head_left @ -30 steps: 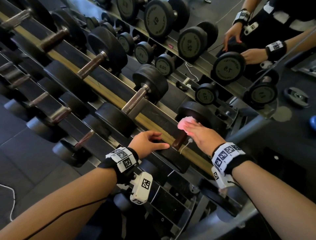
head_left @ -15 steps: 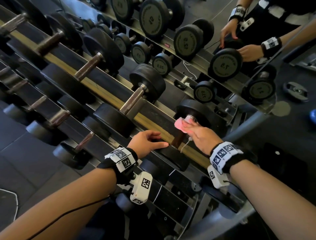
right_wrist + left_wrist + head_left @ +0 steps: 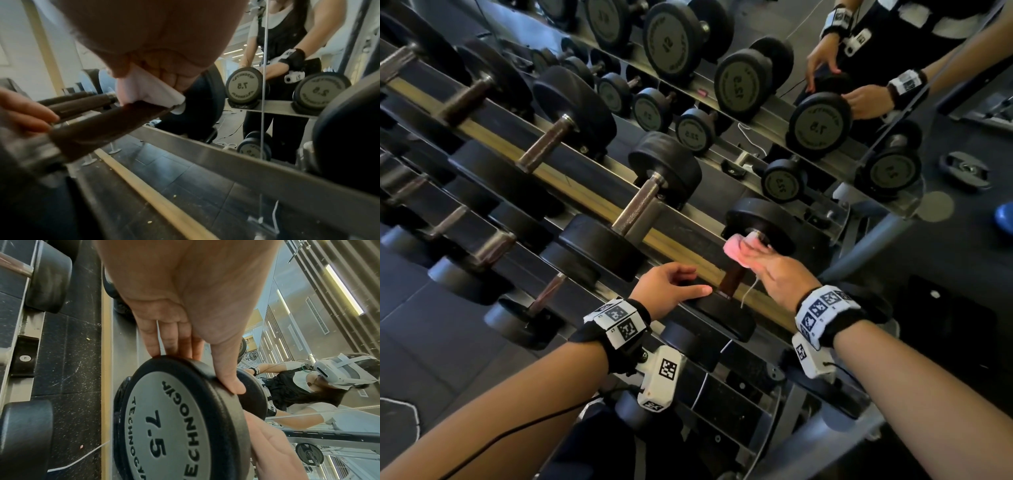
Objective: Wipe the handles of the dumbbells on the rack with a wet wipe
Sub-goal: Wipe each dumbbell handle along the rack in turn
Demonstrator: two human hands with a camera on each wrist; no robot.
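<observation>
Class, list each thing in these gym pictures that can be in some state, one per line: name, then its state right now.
Right hand: holding the wet wipe against the handle's far end.
Wet wipe: pink, bunched, pressed on the handle.
Left hand: resting on the near head, fingers relaxed.
7.5 dumbbell: lying on the rack.
Handle: dark, mostly uncovered.
Neighbouring dumbbell: racked, untouched.

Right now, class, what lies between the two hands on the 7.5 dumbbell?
The bare brown handle spans from the left hand to the right hand holding the wipe; head view shows it best.
</observation>
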